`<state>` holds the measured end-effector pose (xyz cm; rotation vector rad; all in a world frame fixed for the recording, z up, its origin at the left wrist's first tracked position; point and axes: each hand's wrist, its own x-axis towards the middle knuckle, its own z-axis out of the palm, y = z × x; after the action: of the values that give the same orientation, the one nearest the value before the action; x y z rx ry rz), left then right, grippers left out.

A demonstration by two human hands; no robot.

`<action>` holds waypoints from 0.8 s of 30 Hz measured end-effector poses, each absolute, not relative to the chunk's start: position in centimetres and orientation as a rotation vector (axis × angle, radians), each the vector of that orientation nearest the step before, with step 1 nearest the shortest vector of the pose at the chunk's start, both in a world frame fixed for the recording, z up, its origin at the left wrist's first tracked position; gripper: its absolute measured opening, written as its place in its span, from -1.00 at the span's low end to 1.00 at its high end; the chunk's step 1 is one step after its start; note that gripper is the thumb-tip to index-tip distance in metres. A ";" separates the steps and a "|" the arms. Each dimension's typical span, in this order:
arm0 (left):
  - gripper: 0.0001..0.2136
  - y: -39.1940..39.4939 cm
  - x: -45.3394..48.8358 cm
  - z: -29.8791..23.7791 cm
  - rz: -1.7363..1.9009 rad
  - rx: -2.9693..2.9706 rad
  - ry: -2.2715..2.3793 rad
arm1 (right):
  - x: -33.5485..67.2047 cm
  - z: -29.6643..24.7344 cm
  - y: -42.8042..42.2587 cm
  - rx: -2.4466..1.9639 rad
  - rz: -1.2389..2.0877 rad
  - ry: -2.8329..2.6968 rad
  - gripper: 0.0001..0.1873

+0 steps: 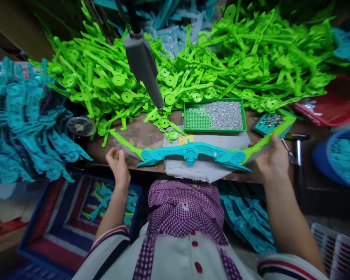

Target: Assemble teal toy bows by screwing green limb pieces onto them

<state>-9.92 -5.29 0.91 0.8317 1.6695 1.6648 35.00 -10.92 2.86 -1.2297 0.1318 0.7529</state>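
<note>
A bow-shaped plastic piece point(189, 152) lies across a pale cloth point(189, 169) at the table's front edge. Its middle is turquoise, and a lime-green arm spreads from each end. My right hand point(272, 159) grips the right green arm point(264, 143), with the thumb on top. Just below the left green arm point(125, 143) is my left hand point(118, 167), apparently clear of it. Its fingers are curled in and pressed together; whatever may be between them is hidden. A grey electric screwdriver point(142, 64) hangs point down above the table.
Lime-green arms point(245, 58) are heaped at the back. A green tray point(214, 129) of small metal screws stands before them. Right are a teal box point(258, 126), a hammer point(299, 155) and a blue tub point(323, 153). Turquoise parts point(26, 116) are stacked left, above a blue crate point(32, 233).
</note>
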 end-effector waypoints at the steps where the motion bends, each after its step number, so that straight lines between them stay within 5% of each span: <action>1: -0.70 -6.8 -8.5 1.7 1.732 0.961 1.717 | 35.1 2.9 -11.1 -1.247 0.791 0.116 -0.87; 4: -0.67 -11.9 -1.1 3.1 1.104 1.039 1.299 | 35.4 3.2 -11.2 -1.290 0.865 0.027 -0.88; 7: -0.40 -14.7 8.7 2.4 0.455 0.693 0.788 | 35.5 3.9 -10.8 -1.280 0.868 0.000 -0.85; 16: -0.67 -13.3 20.6 2.9 0.654 0.252 0.868 | 36.1 5.7 -10.6 -1.336 0.838 0.003 -0.85; 24: -0.63 -13.7 20.8 3.0 0.675 0.215 0.900 | 38.2 6.7 -8.0 -1.406 0.895 -0.047 -0.64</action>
<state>20.79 -13.66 3.00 0.2153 0.9003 0.6755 38.15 -7.96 6.71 -1.4062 -0.0467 0.8948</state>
